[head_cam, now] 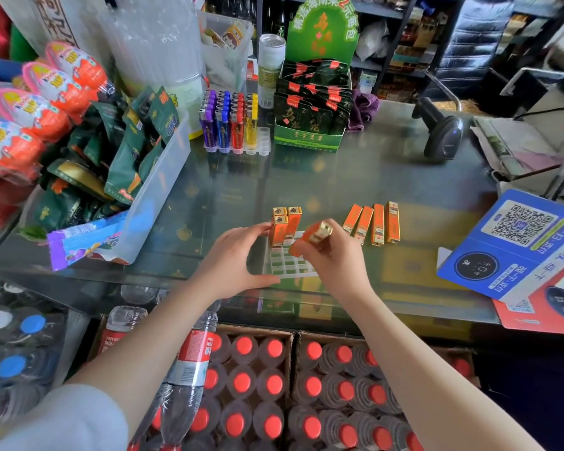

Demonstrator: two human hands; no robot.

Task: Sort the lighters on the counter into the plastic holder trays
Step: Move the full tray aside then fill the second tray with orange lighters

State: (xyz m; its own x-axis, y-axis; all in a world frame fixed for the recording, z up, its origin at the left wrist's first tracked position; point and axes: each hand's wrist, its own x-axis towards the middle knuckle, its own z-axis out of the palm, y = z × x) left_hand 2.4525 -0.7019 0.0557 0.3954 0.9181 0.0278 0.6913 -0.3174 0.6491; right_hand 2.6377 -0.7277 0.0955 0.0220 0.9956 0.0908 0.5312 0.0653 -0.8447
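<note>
Right hand (331,255): a lighter (311,238) is pinched, tilted, above the tray (287,265).
Left hand (238,258): spread, tray steadied at 9 o'clock.
Spares (373,224): laid at 2 o'clock.
Advice: lighter to be uprighted, then lowered beside the standing three (284,224).

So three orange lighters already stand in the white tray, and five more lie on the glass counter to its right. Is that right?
Not quite: the head view shows four orange lighters lying on the counter, not five. Three lighters do stand in the white tray.
</note>
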